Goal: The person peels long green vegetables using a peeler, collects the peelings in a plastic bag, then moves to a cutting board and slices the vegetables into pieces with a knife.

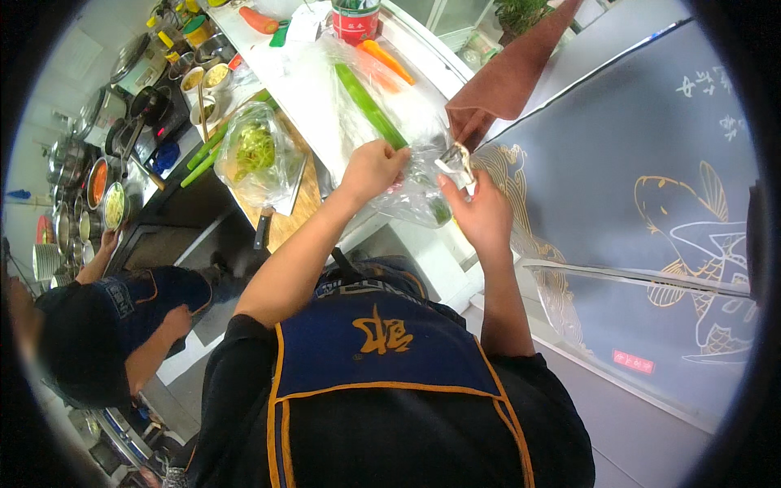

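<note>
My left hand (375, 171) grips the near end of a long green vegetable stalk (369, 107), which slants away over clear plastic bags (421, 125) on the white counter. In my right hand (482, 210) is a peeler (456, 163) with a pale frame, held just right of the stalk and apart from it. Plastic film bunches beneath both hands. To the left, an open clear bag (229, 161) holds pale green shreds (255, 146). It rests partly on a wooden cutting board (311, 189), where a black knife handle (262, 229) juts over the near edge.
Carrots (259, 21) and a red can (356, 24) stand at the back. Green stalks (207, 155) lie left of the bag. Bowls (116, 204) and pans line the left counter, where a co-worker (122, 317) stands. A brown cloth (512, 88) hangs beside a grey decorated panel (610, 152).
</note>
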The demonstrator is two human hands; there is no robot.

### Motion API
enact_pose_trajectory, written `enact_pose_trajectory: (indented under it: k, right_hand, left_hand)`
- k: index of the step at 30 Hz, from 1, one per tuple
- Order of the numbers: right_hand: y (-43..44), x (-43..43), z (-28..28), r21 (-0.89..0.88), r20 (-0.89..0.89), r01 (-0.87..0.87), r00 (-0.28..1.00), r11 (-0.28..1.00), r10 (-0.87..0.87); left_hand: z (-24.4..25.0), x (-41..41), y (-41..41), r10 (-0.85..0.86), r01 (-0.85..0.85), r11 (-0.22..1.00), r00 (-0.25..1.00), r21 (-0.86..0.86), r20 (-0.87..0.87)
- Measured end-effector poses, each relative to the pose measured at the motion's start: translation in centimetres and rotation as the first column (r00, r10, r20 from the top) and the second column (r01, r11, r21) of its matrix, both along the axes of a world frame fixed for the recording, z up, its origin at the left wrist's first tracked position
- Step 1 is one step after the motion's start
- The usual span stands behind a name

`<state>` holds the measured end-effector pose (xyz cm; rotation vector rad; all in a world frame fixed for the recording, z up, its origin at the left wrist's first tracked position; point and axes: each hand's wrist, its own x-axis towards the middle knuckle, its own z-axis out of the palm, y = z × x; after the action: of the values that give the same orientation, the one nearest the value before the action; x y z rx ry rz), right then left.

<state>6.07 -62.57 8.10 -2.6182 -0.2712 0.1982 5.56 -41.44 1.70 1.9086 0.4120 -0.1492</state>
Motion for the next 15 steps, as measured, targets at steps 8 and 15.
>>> enact_pose_trajectory:
  k: [8, 15]
  right_hand:
    - [-1.9, -2.8, -5.5, 0.283, 0.049, -0.092, 0.995, 0.955, 0.082]
    - [-2.3, -3.3, -9.7, 0.541, -0.158, 0.062, 0.987, 0.839, 0.03]
  left_hand:
    - [-0.3, -4.0, -1.3, -0.265, 0.136, 0.943, 0.858, 0.303, 0.439]
    - [-1.0, -3.0, -1.6, -0.042, -0.046, 0.801, 0.99, -0.597, -0.133]
